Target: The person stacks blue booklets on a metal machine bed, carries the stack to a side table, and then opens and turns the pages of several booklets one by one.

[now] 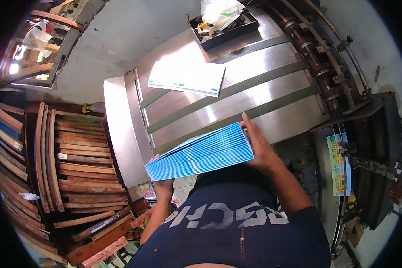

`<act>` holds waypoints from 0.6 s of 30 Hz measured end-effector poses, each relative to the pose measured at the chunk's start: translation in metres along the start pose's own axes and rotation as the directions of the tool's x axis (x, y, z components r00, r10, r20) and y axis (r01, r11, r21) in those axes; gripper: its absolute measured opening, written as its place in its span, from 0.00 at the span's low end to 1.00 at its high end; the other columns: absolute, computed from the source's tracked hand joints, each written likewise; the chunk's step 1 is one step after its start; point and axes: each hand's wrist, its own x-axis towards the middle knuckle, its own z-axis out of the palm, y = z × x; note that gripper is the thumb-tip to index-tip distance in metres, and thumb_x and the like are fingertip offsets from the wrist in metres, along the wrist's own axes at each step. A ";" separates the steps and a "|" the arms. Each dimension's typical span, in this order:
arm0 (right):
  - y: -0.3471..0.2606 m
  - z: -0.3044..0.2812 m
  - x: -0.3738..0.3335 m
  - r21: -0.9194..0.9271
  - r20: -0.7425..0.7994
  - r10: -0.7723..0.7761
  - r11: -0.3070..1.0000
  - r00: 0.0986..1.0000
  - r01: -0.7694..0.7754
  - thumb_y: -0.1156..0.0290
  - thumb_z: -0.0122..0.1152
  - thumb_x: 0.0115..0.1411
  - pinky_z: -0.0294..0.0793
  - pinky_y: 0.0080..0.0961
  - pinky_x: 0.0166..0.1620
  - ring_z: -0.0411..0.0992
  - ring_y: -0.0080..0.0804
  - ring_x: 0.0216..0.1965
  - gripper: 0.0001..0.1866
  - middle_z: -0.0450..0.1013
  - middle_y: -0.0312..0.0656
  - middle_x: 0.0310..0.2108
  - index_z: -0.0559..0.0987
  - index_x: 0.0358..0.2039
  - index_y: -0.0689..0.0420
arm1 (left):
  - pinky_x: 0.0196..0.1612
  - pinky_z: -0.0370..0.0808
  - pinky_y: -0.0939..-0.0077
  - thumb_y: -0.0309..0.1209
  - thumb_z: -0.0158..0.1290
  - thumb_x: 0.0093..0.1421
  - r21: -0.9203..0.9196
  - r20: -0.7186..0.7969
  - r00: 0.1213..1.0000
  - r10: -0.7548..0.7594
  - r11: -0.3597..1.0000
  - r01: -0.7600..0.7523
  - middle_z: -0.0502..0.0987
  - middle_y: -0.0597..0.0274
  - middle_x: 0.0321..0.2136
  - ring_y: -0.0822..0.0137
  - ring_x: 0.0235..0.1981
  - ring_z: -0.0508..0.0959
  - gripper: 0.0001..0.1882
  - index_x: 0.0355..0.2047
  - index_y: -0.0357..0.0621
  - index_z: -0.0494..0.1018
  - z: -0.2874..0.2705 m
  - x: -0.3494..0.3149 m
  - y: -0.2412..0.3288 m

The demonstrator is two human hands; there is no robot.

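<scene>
Between my hands is a thick stack of folded sheets (201,154) with blue edges, fanned a little and held in front of my body. My left hand (164,186) grips its left end from below, most of the fingers hidden under the stack. At the right end my right hand (258,145) clasps the stack, the thumb side along the upper corner. Beyond it, a white booklet or small pile of sheets (187,77) with small green marks lies on the metal table (254,96), apart from both hands.
Green belts (236,89) run across the metal table toward a roller shaft (306,44) at the right. A black tray (230,33) with a plastic bag and small parts sits at the far edge. Wooden frames (87,165) are stacked at the left. Colourful printed sheets (338,165) hang at the right.
</scene>
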 end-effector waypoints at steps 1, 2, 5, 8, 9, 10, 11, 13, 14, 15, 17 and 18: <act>-0.003 -0.002 0.004 -0.029 0.029 -0.014 0.999 0.999 0.015 0.59 0.77 0.46 0.61 0.41 0.63 0.64 0.55 0.59 0.55 0.64 0.57 0.58 0.53 0.68 0.60 | 0.64 0.62 0.67 0.25 0.70 0.47 0.039 -0.017 1.000 -0.008 0.999 0.008 0.63 0.53 0.62 0.61 0.61 0.65 0.48 0.65 0.42 0.54 -0.002 0.001 -0.008; -0.004 -0.003 0.008 -0.057 0.058 -0.027 0.998 0.998 0.030 0.59 0.77 0.45 0.62 0.41 0.62 0.65 0.55 0.56 0.54 0.65 0.56 0.55 0.56 0.67 0.60 | 0.63 0.63 0.67 0.24 0.70 0.48 0.077 -0.034 0.999 -0.015 0.997 0.018 0.66 0.53 0.60 0.62 0.60 0.67 0.44 0.62 0.41 0.57 -0.006 0.001 -0.016; 0.002 -0.007 0.012 -0.072 0.109 -0.058 0.995 0.992 0.066 0.61 0.76 0.46 0.62 0.40 0.61 0.66 0.52 0.55 0.44 0.66 0.54 0.53 0.63 0.60 0.59 | 0.61 0.65 0.68 0.24 0.68 0.49 0.028 -0.018 1.000 -0.017 0.999 0.018 0.68 0.55 0.57 0.62 0.57 0.69 0.40 0.60 0.39 0.60 -0.004 -0.001 -0.016; -0.001 -0.003 0.014 -0.065 0.105 -0.003 0.998 0.994 0.010 0.63 0.75 0.47 0.63 0.41 0.60 0.67 0.50 0.54 0.36 0.69 0.50 0.50 0.67 0.54 0.56 | 0.61 0.66 0.69 0.22 0.66 0.50 0.016 -0.020 1.000 -0.011 1.000 0.012 0.68 0.56 0.57 0.63 0.56 0.70 0.38 0.59 0.38 0.60 -0.015 0.002 -0.039; 0.002 -0.002 0.015 -0.068 0.112 -0.008 0.998 0.994 0.016 0.63 0.75 0.47 0.63 0.41 0.60 0.67 0.50 0.54 0.36 0.69 0.50 0.50 0.67 0.54 0.56 | 0.61 0.66 0.69 0.22 0.66 0.50 0.010 -0.028 1.000 -0.012 1.000 0.012 0.68 0.56 0.57 0.63 0.56 0.70 0.38 0.59 0.38 0.60 -0.019 0.000 -0.046; 0.008 -0.001 0.014 -0.148 0.109 0.004 0.989 0.994 0.012 0.62 0.75 0.47 0.63 0.41 0.59 0.69 0.49 0.52 0.35 0.71 0.48 0.48 0.68 0.53 0.55 | 0.60 0.66 0.69 0.21 0.66 0.50 0.033 -0.023 1.000 -0.012 0.999 0.013 0.68 0.57 0.56 0.63 0.55 0.70 0.38 0.59 0.38 0.60 -0.017 0.002 -0.045; 0.010 -0.002 0.014 -0.229 0.103 0.016 0.973 0.995 0.008 0.62 0.75 0.47 0.64 0.41 0.59 0.70 0.48 0.50 0.34 0.73 0.47 0.45 0.69 0.53 0.54 | 0.60 0.66 0.69 0.19 0.65 0.49 0.054 -0.016 1.000 -0.012 0.998 0.013 0.69 0.57 0.55 0.64 0.55 0.70 0.38 0.59 0.38 0.60 -0.012 0.005 -0.038; 0.004 -0.006 0.013 -0.295 0.104 0.087 0.954 0.991 -0.052 0.59 0.75 0.47 0.67 0.41 0.56 0.73 0.48 0.48 0.33 0.74 0.47 0.43 0.71 0.51 0.54 | 0.60 0.66 0.69 0.20 0.66 0.48 0.022 0.000 1.000 0.006 1.000 -0.006 0.69 0.58 0.54 0.64 0.55 0.70 0.38 0.59 0.38 0.60 -0.004 0.009 -0.007; -0.002 -0.009 0.013 -0.353 0.104 0.154 0.929 0.983 -0.108 0.57 0.76 0.46 0.70 0.40 0.53 0.75 0.48 0.45 0.32 0.76 0.47 0.41 0.73 0.49 0.54 | 0.60 0.66 0.69 0.20 0.66 0.48 -0.004 0.010 1.000 0.026 1.000 -0.026 0.69 0.58 0.53 0.64 0.55 0.70 0.38 0.59 0.38 0.61 0.002 0.011 0.014; -0.013 -0.012 0.014 -0.363 0.115 0.152 0.926 0.982 -0.101 0.57 0.76 0.46 0.70 0.40 0.53 0.75 0.48 0.45 0.32 0.76 0.47 0.41 0.73 0.49 0.54 | 0.57 0.69 0.69 0.24 0.68 0.47 -0.100 -0.056 0.998 0.023 0.995 -0.028 0.71 0.57 0.50 0.64 0.51 0.73 0.38 0.57 0.38 0.62 0.007 0.011 0.029; -0.037 -0.021 0.013 -0.260 0.128 0.285 0.934 0.950 -0.245 0.52 0.76 0.46 0.75 0.39 0.46 0.78 0.46 0.41 0.31 0.78 0.47 0.38 0.77 0.46 0.54 | 0.54 0.71 0.68 0.28 0.69 0.47 -0.139 0.041 0.997 -0.060 0.988 0.065 0.72 0.57 0.48 0.64 0.49 0.74 0.37 0.56 0.37 0.63 -0.003 0.019 0.046; -0.039 -0.023 0.015 -0.276 0.135 0.290 0.929 0.947 -0.246 0.52 0.76 0.46 0.75 0.39 0.46 0.78 0.46 0.41 0.31 0.78 0.47 0.38 0.77 0.46 0.54 | 0.51 0.73 0.68 0.31 0.70 0.47 -0.155 0.139 0.981 -0.132 0.976 0.153 0.74 0.56 0.46 0.64 0.46 0.76 0.37 0.54 0.37 0.64 -0.005 0.024 0.049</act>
